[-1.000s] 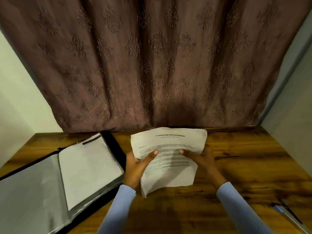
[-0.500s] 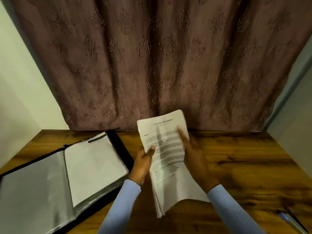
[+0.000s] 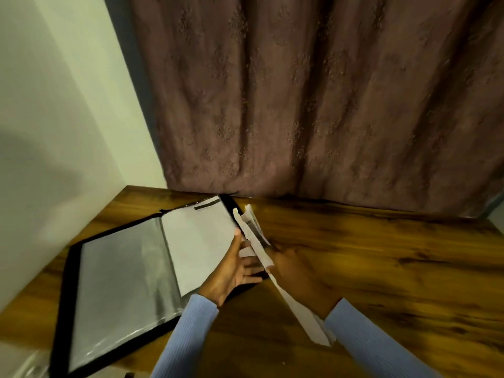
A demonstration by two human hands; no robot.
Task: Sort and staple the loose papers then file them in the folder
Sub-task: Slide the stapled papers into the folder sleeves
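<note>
Between both hands, above the wooden table (image 3: 381, 268): stack of papers (image 3: 257, 245), turned nearly edge-on, running from far left to near right, its near corner low over the tabletop. Sheets slightly fanned at the far end; printed text too blurred to read. Right hand (image 3: 297, 271) closed around the stack from the right side, fingers hidden behind the sheets. Left hand (image 3: 231, 271) spread fairly wide, palm turned toward the stack, fingertips (image 3: 252, 268) touching its left face, thumb pointing up along the paper. Light blue ribbed sleeves (image 3: 188, 331) on both forearms. Just left of the hands, open black folder (image 3: 68, 282) lying flat on the table, clear plastic sleeve (image 3: 122, 282) on its left half, 1 white sheet (image 3: 199, 241) on its right half with a dark strip near the far edge. Beyond the table, brown patterned curtain (image 3: 313, 105); pale wall (image 3: 54, 105) to the left.
</note>
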